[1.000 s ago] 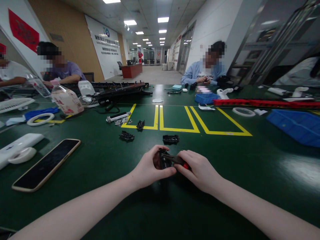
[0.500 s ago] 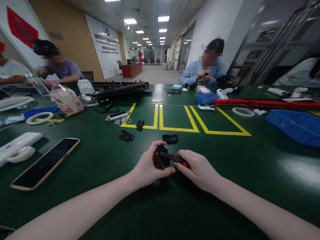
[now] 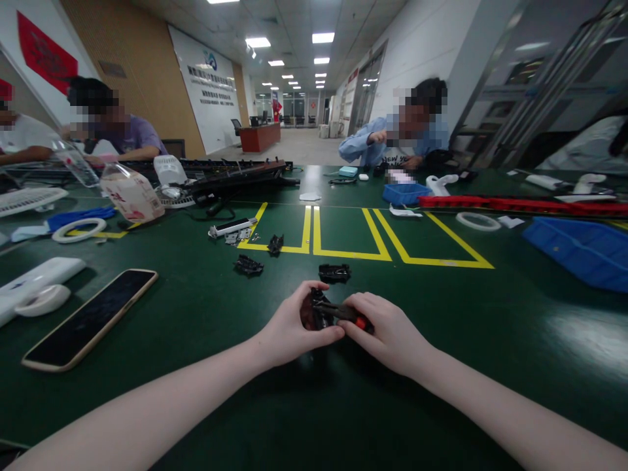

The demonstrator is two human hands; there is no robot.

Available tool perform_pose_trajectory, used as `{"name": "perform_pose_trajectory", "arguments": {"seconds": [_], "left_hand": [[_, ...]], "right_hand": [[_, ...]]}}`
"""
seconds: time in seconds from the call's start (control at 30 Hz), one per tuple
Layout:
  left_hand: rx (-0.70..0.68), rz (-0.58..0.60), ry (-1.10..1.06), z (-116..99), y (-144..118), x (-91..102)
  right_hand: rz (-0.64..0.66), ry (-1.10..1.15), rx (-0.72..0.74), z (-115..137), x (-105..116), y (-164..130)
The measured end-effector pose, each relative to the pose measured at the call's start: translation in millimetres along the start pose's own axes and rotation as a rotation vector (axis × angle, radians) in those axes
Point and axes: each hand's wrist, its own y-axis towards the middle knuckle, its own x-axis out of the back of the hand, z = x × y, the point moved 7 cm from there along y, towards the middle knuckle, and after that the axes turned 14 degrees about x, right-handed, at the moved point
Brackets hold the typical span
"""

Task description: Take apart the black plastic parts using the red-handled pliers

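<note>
Left hand [image 3: 289,327] here, its grip curled round a small black part [image 3: 322,318], held over the green table [image 3: 490,327]; right hand [image 3: 390,330], its grip wrapped round red-handled pliers [image 3: 336,311], nose-first at that part! Just beyond the hands lies another black piece [image 3: 334,273]; a phone [image 3: 93,319] rests off to the left.

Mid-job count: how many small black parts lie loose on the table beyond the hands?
3: one black part just beyond the left hand, a second black part farther left, and a third black part across the yellow tape. Others may be hidden.
</note>
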Motion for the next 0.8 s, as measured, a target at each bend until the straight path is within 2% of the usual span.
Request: {"name": "perform_pose_trajectory", "arguments": {"seconds": [0.37, 0.5, 0.6, 0.8], "left_hand": [[0.033, 0.061, 0.013, -2, -6, -0.3], [0.048, 0.059, 0.226, -8, -11, 2.1], [0.045, 0.006, 0.410, -7, -8, 9.1], [-0.107, -0.066, 0.678, -6, 3, 22.3]], "right_hand": [[-0.038, -0.016, 0.045, 4, 3, -2], [-0.042, -0.017, 0.064, 5, 3, -2], [-0.046, 0.005, 0.059, 2, 3, -3], [-0.112, 0.028, 0.074, -3, 3, -9]]}}
